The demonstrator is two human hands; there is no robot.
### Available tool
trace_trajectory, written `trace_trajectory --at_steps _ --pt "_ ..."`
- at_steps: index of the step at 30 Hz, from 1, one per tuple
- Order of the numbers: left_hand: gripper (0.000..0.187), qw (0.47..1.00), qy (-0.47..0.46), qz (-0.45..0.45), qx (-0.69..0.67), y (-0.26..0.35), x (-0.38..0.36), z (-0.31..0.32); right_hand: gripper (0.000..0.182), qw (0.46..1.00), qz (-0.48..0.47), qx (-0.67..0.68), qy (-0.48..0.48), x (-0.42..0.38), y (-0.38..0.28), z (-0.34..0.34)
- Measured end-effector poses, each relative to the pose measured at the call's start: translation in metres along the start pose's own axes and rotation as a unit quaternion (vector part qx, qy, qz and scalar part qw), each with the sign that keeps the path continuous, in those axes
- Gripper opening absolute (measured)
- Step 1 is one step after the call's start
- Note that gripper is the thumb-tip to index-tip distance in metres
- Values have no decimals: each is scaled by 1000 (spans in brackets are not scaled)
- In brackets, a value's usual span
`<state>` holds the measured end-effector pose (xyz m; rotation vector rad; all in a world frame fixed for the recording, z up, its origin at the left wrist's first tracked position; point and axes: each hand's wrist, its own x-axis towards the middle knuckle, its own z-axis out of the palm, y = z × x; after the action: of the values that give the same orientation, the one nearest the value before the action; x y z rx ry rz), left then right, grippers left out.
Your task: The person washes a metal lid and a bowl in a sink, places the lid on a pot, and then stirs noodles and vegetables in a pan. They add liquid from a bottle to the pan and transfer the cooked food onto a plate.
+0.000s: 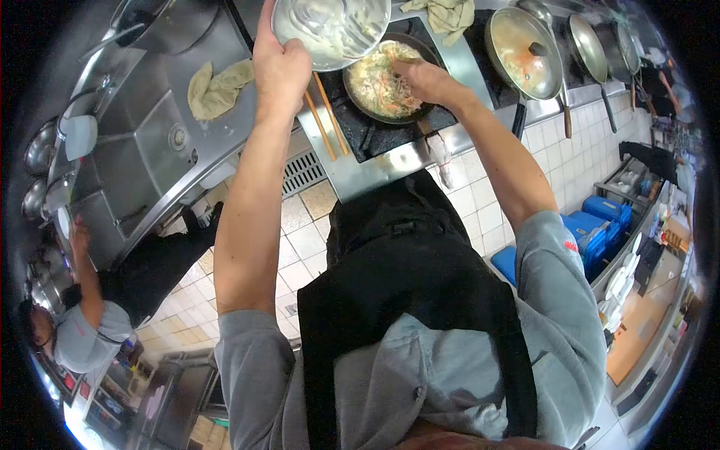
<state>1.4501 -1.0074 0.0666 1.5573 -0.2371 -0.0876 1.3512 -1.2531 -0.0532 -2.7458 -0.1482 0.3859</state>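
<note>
My left hand (283, 71) grips the near left rim of a metal bowl (330, 34), tilted beside the pan, with pale batter smeared inside. My right hand (431, 81) is closed over the right part of a dark frying pan (384, 79), which holds a pale batter mix with orange and green bits. Whatever its fingers hold, if anything, is hidden. The pan sits on a black burner, its cloth-wrapped handle (437, 154) pointing toward me. A pair of wooden chopsticks (324, 120) lies on the stove's left edge.
A lidded pan (525, 54) and further pans (587, 49) stand to the right, handles jutting out. One cloth (217, 90) lies by the sink (135, 165), another (444, 16) behind the burner. At far left a person (90, 330) works at the counter.
</note>
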Motion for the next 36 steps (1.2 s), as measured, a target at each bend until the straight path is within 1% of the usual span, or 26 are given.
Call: trace_trajectory --at_steps 1,2,3,5,7,8,9,11,12,13,15,16,17,19,20,21,23,24,25,27,28,29,31,33,35,36 --pt "73 1000 3 -3 1 0 0 -2 47 999 25 -23 -11 2 -4 -4" --pt "73 1000 8 -7 2 1 -1 -5 46 998 47 -17 -24 -4 -6 -10" --pt "73 1000 9 -7 3 3 -2 -8 46 999 45 -17 -25 -12 -15 -11" --pt "72 1000 0 -3 14 8 -4 -13 47 997 -53 -10 60 -25 -23 -12" --pt "72 1000 9 -6 11 9 -6 -13 51 999 -39 -31 -5 -19 -35 4" --pt "71 1000 18 -12 11 8 -7 -10 55 998 -59 -2 -6 -15 -40 8" --pt "71 1000 15 -14 8 6 -7 -9 55 998 -54 -2 -8 -10 -39 12" --pt "70 999 -15 -3 -50 2 -10 -14 53 995 -74 18 59 5 -30 29" --pt "70 999 -15 -5 -48 3 -10 -16 52 987 -115 -22 114 7 -21 34" --pt "69 999 -23 -1 -40 7 -9 -18 52 987 -116 -19 112 -1 -26 23" --pt "69 999 -28 1 -32 10 -9 -21 57 998 -37 -23 55 -19 -29 -1" --pt "67 999 -23 -4 -35 10 -9 -21 51 996 -73 -21 37 -26 -22 0" --pt "66 999 -18 -6 -39 10 -9 -20 51 996 -73 -23 36 -34 -17 2" --pt "66 999 -15 3 -45 10 -9 -19 47 986 -138 -81 -44 -50 -18 2" --pt "65 999 -9 10 -46 10 -8 -19 40 990 -41 -74 -116 -51 -17 0" --pt "65 999 -9 11 -48 11 -7 -20 40 989 -40 -76 -116 -48 -14 -7" --pt "65 999 -19 14 -40 11 -4 -23 42 994 -9 -78 -82 -40 -4 -18" --pt "65 999 -18 14 -41 10 -3 -23 45 996 -18 -86 -32 -35 -5 -24" --pt "65 998 -18 0 -58 8 -2 -22 45 995 -19 -88 -32 -27 0 -22" --pt "65 997 -17 -17 -74 4 -2 -24 47 994 -56 -87 25 -11 8 -15" --pt "65 997 -17 -48 -56 2 -2 -27 47 994 -32 -98 -21 -9 10 -13" --pt "65 996 -17 -78 -37 1 -2 -29 47 995 -32 -97 -21 -10 12 -12" --pt "63 996 -10 -76 -43 4 -5 -33 44 994 -20 -96 -55 -12 15 -20" --pt "62 996 -4 -77 -50 3 -8 -37 44 994 -24 -91 -53 -23 11 -23" --pt "59 993 10 -115 -18 -2 -8 -39 43 994 -29 -90 -51 -31 -2 -20" --pt "59 993 9 -114 -23 -2 -7 -36 44 992 -50 -85 -75 -30 -14 -11"
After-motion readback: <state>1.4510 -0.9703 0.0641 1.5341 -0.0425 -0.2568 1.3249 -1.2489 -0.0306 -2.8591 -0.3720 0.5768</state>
